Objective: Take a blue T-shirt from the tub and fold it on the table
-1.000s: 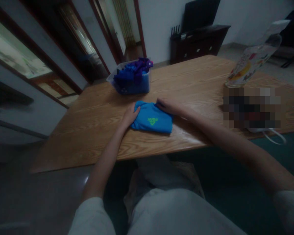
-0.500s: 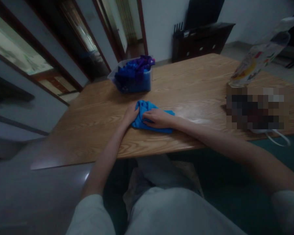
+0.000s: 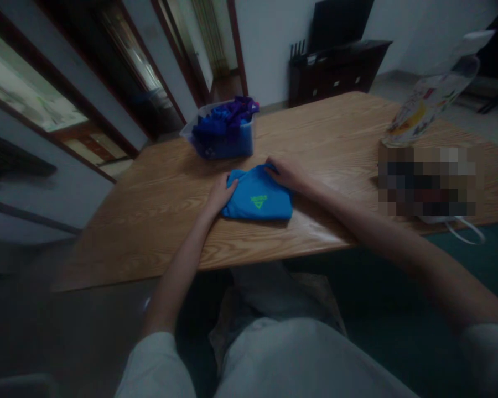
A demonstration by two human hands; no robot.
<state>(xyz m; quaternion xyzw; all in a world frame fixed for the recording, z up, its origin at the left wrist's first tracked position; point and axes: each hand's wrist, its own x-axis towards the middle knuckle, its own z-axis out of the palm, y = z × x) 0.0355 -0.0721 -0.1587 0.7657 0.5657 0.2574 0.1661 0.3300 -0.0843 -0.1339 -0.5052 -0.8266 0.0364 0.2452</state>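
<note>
1. Lying on the light-brown wood-grain table (image 3: 315, 135), near its front edge, in the head view: a bright blue folded cloth (image 3: 251, 190), green triangular print on top; its lettering too blurred to read surely. Underside and inner folds hidden.
2. Left hand (image 3: 219, 194) at the cloth's left end, thumb laid over the top. Fingers partly lost along the edge; cannot tell whether they grip or only press.
3. Right hand (image 3: 288, 174) at the far right corner, fingers curled around the cloth's far edge, grasping it. The hand covers that corner; fingertips indistinct.
4. Beyond the cloth, well short of touching it: a translucent plastic tub (image 3: 188, 134), heaped with purple and dark blue fabric (image 3: 226, 119). Separate pieces can't be counted; lower ones show only dimly through the wall.
5. Table's right side: a tall clear bottle (image 3: 425, 105) with printed fruit-coloured patterns, stretched by the lens. Just nearer, a pixelated patch (image 3: 427, 185) masks whatever lies there; a thin white loop pokes out below, over the table edge.
6. Background dim: black flat screen (image 3: 340, 25) cut off by the top of frame, on a dark wooden cabinet (image 3: 340, 74). Wearer's pale shirt (image 3: 307, 359) runs off the bottom.
</note>
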